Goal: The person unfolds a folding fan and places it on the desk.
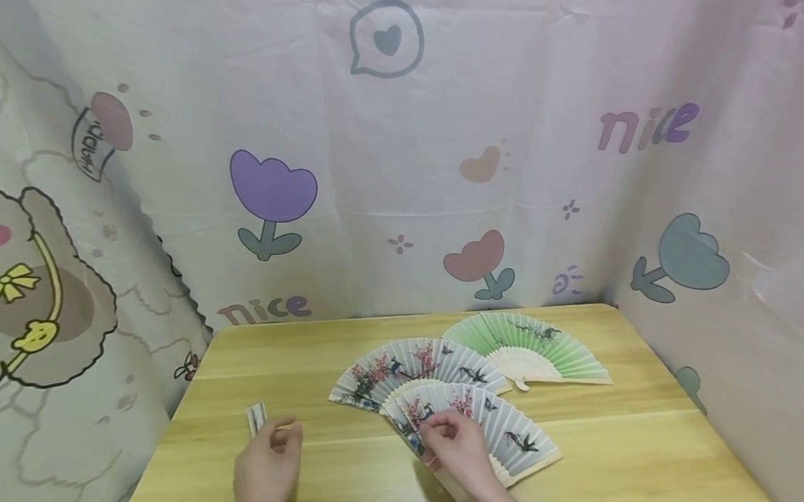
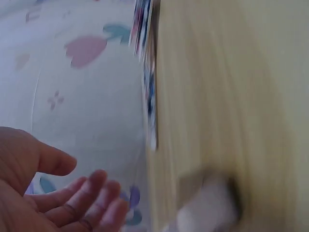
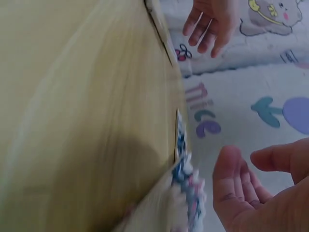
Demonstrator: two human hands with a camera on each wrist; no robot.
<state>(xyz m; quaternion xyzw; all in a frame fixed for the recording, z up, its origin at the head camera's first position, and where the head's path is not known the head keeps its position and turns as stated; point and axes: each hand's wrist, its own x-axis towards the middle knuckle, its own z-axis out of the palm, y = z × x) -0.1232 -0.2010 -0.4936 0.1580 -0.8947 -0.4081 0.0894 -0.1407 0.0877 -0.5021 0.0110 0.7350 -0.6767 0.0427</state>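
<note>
My left hand (image 1: 266, 466) hovers over the left part of the table, beside a narrow folded fan (image 1: 256, 417) whose lower end it hides. In the left wrist view the fingers (image 2: 84, 205) are relaxed and hold nothing, and a pale blurred thing shows near the bottom. Above the front white fan (image 1: 518, 433), spread wide with blossoms and a bird, is my right hand (image 1: 458, 451), which covers part of its left side. The right wrist view shows a gap between its thumb and fingers (image 3: 229, 179), with nothing between them.
Behind the front fan lies a second spread white fan (image 1: 414, 363) with blossoms, partly overlapped by it. A spread green fan (image 1: 568, 352) is at the back right. The wooden table (image 1: 299, 353) meets a printed curtain (image 1: 376, 267) behind and at both sides.
</note>
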